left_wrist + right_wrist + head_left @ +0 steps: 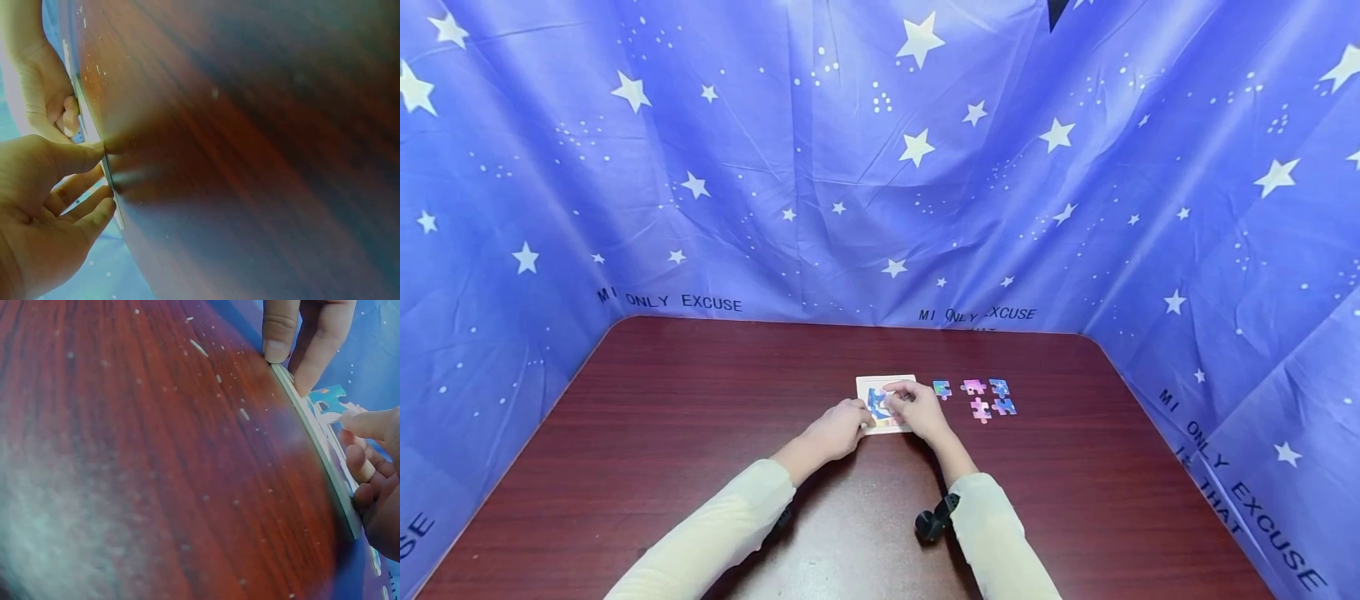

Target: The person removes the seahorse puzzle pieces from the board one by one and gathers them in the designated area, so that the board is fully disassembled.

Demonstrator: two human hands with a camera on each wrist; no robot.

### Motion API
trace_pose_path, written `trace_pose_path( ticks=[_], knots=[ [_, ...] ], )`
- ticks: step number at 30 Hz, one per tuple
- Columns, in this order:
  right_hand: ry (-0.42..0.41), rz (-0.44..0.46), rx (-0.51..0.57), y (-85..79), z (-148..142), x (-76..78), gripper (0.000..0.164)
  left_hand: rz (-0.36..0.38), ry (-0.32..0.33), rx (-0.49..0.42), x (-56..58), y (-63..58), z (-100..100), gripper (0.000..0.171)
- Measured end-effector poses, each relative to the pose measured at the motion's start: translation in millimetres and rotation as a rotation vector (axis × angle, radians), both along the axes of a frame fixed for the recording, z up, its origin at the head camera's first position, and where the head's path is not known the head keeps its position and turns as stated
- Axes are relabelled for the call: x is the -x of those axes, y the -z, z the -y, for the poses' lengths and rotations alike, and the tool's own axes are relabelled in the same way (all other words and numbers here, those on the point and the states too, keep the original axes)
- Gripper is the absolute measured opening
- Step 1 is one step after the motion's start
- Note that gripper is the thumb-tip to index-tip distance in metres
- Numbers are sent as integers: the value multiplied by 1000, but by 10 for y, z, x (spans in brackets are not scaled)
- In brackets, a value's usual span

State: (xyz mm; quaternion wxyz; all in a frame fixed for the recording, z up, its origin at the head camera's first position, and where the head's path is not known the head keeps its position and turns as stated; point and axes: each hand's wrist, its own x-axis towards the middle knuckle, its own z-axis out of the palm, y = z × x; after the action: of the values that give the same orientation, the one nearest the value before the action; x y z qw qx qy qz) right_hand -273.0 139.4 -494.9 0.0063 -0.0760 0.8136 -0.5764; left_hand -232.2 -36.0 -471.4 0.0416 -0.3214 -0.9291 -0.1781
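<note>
A small square jigsaw tray [880, 381] with a pale border lies on the table, blue and pink picture parts inside it. My left hand [841, 427] holds the tray's left side and near corner, thumb and fingers against the edge in the left wrist view. Over the tray, my right hand [922, 410] pinches a blue jigsaw piece [330, 397], which stands tilted above the tray's surface in the right wrist view. Fingers partly hide the inside of the tray.
To the tray's right lie several loose jigsaw pieces: a blue-green piece [942, 389], pink pieces [981, 409] and blue pieces [1004, 406]. The dark red wooden table [737, 367] ends at a blue star-patterned curtain [820, 242] behind and on both sides.
</note>
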Motion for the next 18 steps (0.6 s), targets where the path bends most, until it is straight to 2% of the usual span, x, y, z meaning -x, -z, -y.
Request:
trace_pose_path(
  ticks=[10, 16, 18],
  knots=[
    [65, -11, 22, 20, -27, 16, 22, 10, -13, 19, 6, 2, -15, 15],
    [30, -129, 45, 10, -65, 1, 18, 25, -23, 27, 8, -8, -17, 14],
    [32, -143, 45, 8, -77, 7, 17, 29, -26, 26, 3, -19, -16, 14]
  ],
)
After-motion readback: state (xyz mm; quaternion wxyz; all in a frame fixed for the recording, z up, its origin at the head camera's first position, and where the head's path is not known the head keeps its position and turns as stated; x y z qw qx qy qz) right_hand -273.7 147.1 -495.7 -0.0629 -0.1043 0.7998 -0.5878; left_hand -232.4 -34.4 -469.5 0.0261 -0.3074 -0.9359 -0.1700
